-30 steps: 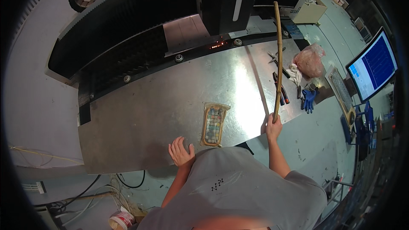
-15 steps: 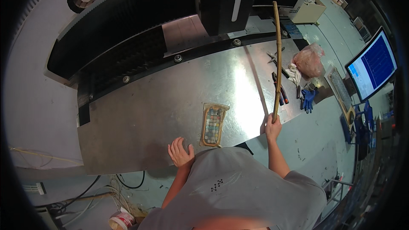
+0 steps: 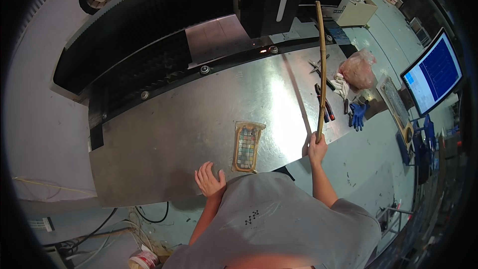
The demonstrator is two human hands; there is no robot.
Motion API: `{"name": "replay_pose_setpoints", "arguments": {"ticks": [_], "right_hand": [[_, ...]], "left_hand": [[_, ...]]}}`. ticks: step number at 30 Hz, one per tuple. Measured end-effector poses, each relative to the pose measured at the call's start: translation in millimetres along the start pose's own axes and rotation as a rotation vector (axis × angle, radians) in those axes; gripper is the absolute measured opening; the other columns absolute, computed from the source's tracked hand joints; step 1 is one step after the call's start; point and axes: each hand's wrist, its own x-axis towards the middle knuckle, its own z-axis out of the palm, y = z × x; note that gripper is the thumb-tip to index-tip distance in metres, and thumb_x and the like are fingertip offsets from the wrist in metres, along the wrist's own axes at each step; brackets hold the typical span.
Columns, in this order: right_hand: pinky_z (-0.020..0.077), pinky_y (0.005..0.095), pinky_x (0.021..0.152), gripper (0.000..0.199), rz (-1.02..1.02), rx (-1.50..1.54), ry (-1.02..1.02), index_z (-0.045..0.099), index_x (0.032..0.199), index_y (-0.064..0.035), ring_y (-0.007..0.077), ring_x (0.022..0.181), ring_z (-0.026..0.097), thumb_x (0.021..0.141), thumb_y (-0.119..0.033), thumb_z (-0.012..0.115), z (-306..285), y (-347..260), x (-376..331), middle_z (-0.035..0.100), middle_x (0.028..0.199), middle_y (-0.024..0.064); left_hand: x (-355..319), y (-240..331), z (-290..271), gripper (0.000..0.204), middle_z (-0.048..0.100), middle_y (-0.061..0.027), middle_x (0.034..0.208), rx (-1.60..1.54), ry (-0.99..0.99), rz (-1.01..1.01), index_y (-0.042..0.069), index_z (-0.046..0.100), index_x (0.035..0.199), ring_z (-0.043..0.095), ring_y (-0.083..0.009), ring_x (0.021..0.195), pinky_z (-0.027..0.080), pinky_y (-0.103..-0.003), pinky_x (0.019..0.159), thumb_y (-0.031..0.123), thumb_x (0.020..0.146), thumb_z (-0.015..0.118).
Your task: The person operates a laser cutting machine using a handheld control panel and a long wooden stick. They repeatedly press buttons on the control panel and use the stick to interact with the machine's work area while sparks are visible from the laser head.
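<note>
My right hand (image 3: pixel 317 148) is closed round the lower end of a long, thin bamboo stick (image 3: pixel 322 69), which rises over the right part of the metal plate. At the near edge of the metal plate (image 3: pixel 164 144), my left hand (image 3: pixel 209 179) rests with its fingers spread and nothing in it. Between the two hands, nearer the left, lies a keypad control in a yellowed plastic cover (image 3: pixel 246 147). To the right of the stick are pliers (image 3: pixel 331 107) with dark and red handles.
A clear bag of pinkish stuff (image 3: pixel 357 69), a white glove (image 3: pixel 340 85) and a blue glove (image 3: pixel 358 115) lie at the right. Beyond the plate stands a black machine (image 3: pixel 164 15). A lit monitor (image 3: pixel 434 74) and keyboard (image 3: pixel 396 102) stand far right. A bucket (image 3: pixel 143 259) sits below left.
The view has shifted slightly. A small orange light now shows on the dark rail behind the plate. Both hands keep their places, the right still holding the bamboo stick.
</note>
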Motion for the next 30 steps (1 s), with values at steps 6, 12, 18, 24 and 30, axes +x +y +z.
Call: {"name": "replay_pose_setpoints", "arguments": {"ticks": [6,12,18,24,30], "right_hand": [[0.0516,0.0432,0.064,0.030,0.012,-0.006,-0.007,0.071,0.105,-0.0038,0.0271,0.063,0.068,0.102,-0.034,0.066,-0.3,0.9,0.2,0.067,0.070,0.0147],[0.0525,0.0453,0.066,0.030,0.009,-0.010,0.005,0.072,0.106,-0.0044,0.0313,0.067,0.070,0.101,-0.034,0.067,-0.5,-2.0,-0.6,0.070,0.074,0.0172],[0.0529,0.0460,0.067,0.030,0.013,-0.023,0.002,0.072,0.106,-0.0045,0.0330,0.068,0.070,0.101,-0.033,0.067,0.5,-0.5,0.1,0.070,0.075,0.0178],[0.0525,0.0455,0.066,0.030,0.011,-0.009,0.002,0.071,0.105,-0.0047,0.0324,0.066,0.069,0.101,-0.034,0.067,2.7,4.0,0.4,0.069,0.073,0.0175],[0.0520,0.0462,0.066,0.031,-0.017,-0.026,0.022,0.071,0.105,-0.0047,0.0329,0.066,0.069,0.102,-0.035,0.066,0.3,-0.9,0.2,0.068,0.072,0.0178]], "left_hand": [[0.0,-1.1,0.9,0.053,0.060,-0.0106,0.139,0.009,0.000,0.005,0.008,0.059,0.136,0.053,-0.0308,0.136,0.026,-0.056,0.126,0.028,0.089,0.072],[0.2,-1.7,1.1,0.052,0.060,-0.0103,0.139,0.009,-0.011,-0.002,0.008,0.059,0.135,0.053,-0.0305,0.137,0.026,-0.056,0.126,0.028,0.089,0.072],[0.7,-0.3,0.6,0.052,0.060,-0.0100,0.140,0.012,-0.010,0.002,0.009,0.058,0.136,0.053,-0.0304,0.137,0.026,-0.055,0.126,0.028,0.089,0.072],[-0.5,-0.7,0.2,0.052,0.059,-0.0101,0.139,0.022,-0.009,0.005,0.009,0.058,0.136,0.053,-0.0304,0.136,0.026,-0.056,0.125,0.027,0.089,0.072],[-0.4,-0.8,0.2,0.051,0.059,-0.0105,0.139,0.022,-0.016,0.001,0.009,0.058,0.136,0.052,-0.0310,0.137,0.026,-0.056,0.125,0.028,0.090,0.071]]}}
